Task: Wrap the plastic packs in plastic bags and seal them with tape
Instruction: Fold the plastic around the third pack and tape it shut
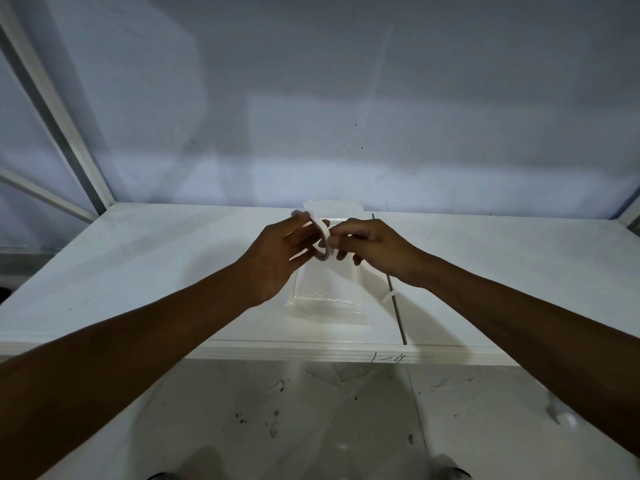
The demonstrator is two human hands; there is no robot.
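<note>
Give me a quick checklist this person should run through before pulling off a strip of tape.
1. Tape roll in the left hand: ok.
2. Right hand pinching at the roll's edge: ok.
3. Free tape end found: cannot tell, too small.
4. Bagged pack lying flat on the white table below the hands: ok.
5. Bag mouth folded shut, ready for sealing: cannot tell.

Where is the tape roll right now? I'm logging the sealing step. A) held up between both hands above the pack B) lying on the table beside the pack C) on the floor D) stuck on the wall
A: the tape roll is held by the left hand and right hand above the pack.
</note>
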